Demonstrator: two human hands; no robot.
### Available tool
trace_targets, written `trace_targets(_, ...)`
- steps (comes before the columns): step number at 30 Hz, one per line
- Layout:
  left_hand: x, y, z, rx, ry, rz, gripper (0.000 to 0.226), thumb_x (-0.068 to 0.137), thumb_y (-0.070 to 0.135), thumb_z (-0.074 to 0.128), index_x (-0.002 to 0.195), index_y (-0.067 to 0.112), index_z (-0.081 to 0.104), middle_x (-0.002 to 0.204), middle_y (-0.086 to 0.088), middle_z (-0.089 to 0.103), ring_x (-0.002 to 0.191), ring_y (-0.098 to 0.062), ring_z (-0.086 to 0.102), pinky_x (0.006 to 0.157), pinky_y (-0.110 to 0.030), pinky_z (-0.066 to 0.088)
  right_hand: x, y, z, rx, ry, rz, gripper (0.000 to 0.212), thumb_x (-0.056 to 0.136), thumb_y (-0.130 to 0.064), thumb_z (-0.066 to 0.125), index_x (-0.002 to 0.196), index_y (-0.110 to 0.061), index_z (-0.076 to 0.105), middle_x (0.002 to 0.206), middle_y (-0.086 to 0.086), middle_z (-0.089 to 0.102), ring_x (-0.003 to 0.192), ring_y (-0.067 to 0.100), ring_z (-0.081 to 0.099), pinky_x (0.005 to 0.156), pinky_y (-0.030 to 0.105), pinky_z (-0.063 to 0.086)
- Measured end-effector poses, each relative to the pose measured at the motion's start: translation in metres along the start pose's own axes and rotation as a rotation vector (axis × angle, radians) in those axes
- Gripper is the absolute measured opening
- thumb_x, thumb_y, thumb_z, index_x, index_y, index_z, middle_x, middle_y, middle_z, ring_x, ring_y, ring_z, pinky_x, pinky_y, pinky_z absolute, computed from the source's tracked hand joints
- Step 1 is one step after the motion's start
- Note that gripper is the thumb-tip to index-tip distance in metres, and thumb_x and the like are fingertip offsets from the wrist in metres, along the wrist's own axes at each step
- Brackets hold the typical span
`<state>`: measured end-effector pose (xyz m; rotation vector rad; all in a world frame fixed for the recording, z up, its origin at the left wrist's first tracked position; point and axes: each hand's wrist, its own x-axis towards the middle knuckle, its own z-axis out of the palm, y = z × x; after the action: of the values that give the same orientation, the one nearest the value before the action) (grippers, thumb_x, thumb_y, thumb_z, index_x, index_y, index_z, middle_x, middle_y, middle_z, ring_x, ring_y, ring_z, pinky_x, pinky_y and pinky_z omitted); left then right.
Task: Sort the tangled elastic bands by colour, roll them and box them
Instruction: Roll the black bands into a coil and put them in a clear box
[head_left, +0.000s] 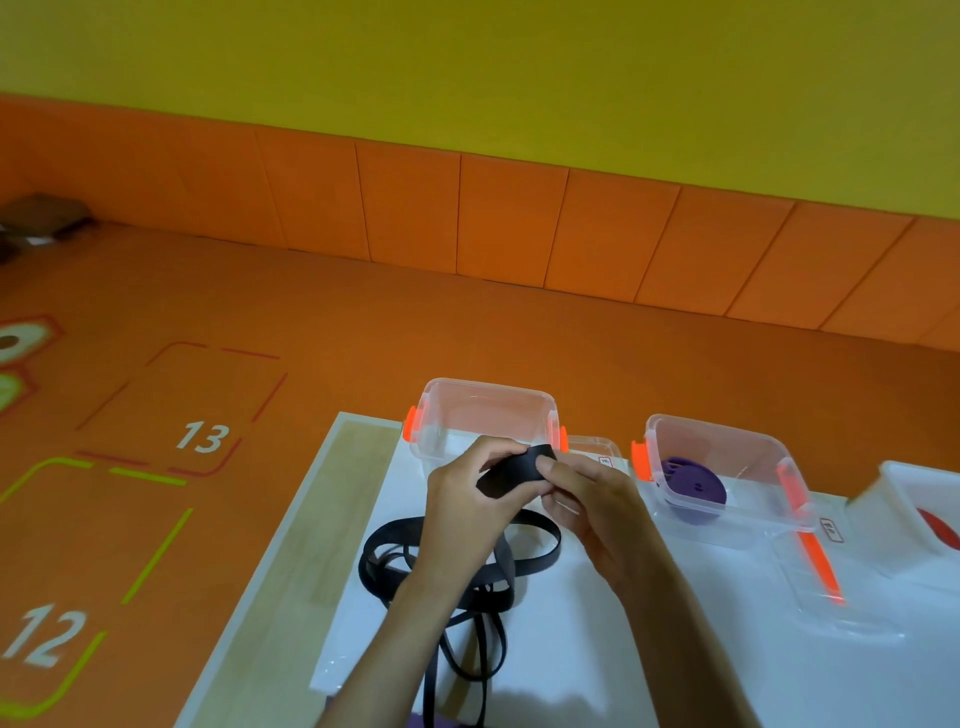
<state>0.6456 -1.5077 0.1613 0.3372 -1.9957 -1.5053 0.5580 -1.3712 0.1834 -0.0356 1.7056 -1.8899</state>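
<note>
Looking from the near edge, we see the black band (506, 475) lying in loose loops on the white table (649, 649), at 6 o'clock from the hands. Above the loops, the left hand (462, 504) and right hand (587, 499) both pinch the wide end of this band, fingers curled round it. Behind them, at 12 o'clock, stands a clear box (483, 400) w/ orange latches. At 3 o'clock a 2nd clear box (737, 441) holds a purple band roll (693, 483). Further right is a white box (904, 483) w/ sth. red inside.
</note>
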Motion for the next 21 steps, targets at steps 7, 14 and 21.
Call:
trace_targets(7,0.005,-0.007,0.000,-0.104,-0.009,0.033,0.035,0.081,0.017,0.092,0.113,0.028,0.083,0.112,0.011,0.079,0.111,-0.016,0.075,0.094,-0.026,0.060,-0.004,0.004,0.001,0.470,-0.208,0.202,0.039,0.103,-0.019,0.066,0.138,-0.002,0.059,0.124,0.015,0.074,0.098,0.017,0.076,0.079,0.027,0.062)
trace_targets(14,0.005,-0.002,0.004,0.085,0.001,0.132,0.031,0.083,0.023,0.090,0.112,0.028,0.080,0.107,0.021,0.078,0.105,-0.005,0.074,0.091,-0.019,0.058,0.007,0.008,-0.008,0.120,-0.051,0.099,0.027,0.094,-0.026,0.079,0.113,-0.008,0.075,0.111,0.013,0.081,0.105,0.024,0.079,0.091,0.039,0.064)
trace_targets(21,0.003,-0.011,0.003,-0.015,-0.056,0.133,0.038,0.083,0.017,0.092,0.119,0.019,0.082,0.120,0.014,0.079,0.118,-0.010,0.072,0.102,-0.034,0.058,0.004,0.010,-0.007,0.203,-0.127,0.059,0.022,0.098,-0.022,0.074,0.114,-0.006,0.070,0.081,0.002,0.077,0.078,0.012,0.077,0.092,0.041,0.061)
